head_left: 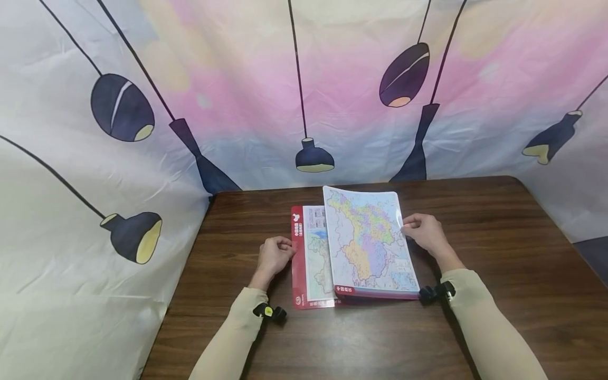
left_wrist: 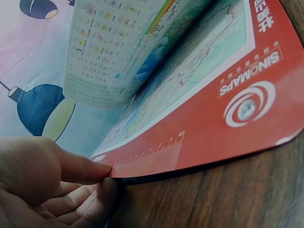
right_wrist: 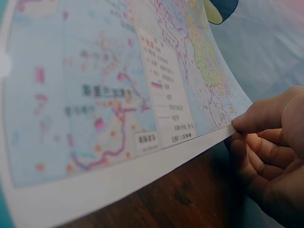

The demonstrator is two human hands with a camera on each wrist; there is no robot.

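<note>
Head view has me at a dark brown wooden table [head_left: 475, 316] with a thin glossy map booklet with a red cover [head_left: 300, 274] lying open in the middle of it, between my two arms. My left hand [head_left: 274, 256] sits at the booklet's left edge, and the left wrist view shows the thumb on top and curled fingers [left_wrist: 71, 204] tucked under the red cover's corner, so that's a light pinch on the edge. My right hand [head_left: 425, 232] has the far side of the big laminated-looking map page [head_left: 368, 243]; from the right wrist camera the thumb and forefinger are nipping the white margin [right_wrist: 142, 175] right at the page's edge, other fingers curled loosely beneath. That page is lifted off the table and bowing in a curve, not flopping, so I'd call it light, springy and fairly stiff for paper. The sheen makes me think it's slick, so a fingertip nip could slide off. Edges and corners look like the place to hold; gripping mid-sheet would probably crease it. The red cover is flat on the wood and looks a bit thicker. Behind it all hangs a pastel fabric backdrop printed with dark lamps [head_left: 119, 108].
</note>
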